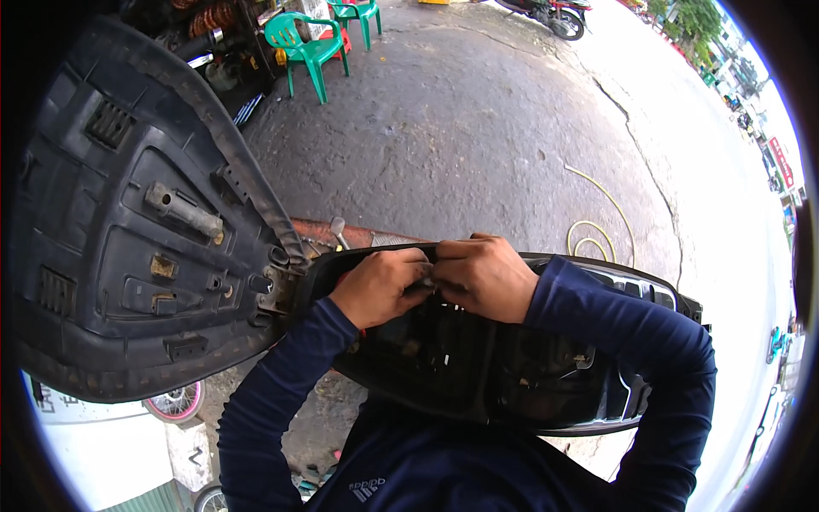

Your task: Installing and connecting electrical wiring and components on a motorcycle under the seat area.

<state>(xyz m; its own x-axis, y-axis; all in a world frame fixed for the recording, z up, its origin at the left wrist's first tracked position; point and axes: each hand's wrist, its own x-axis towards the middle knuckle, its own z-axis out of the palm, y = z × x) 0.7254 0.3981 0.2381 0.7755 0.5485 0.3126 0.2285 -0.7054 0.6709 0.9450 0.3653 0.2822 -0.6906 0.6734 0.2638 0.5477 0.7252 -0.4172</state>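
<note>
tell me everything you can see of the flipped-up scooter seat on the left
The scooter seat is raised on its hinge, its underside facing the camera. The base looks like moulded black plastic, dusty and scuffed, with ribs, recessed panels and small slotted vents. A grey metal latch bar is fixed near its middle, with a few rusty clips below. A rolled edge of seat cover wraps its rim. Its hinge end meets the open storage compartment beside the left hand; neither hand touches the seat.
</note>
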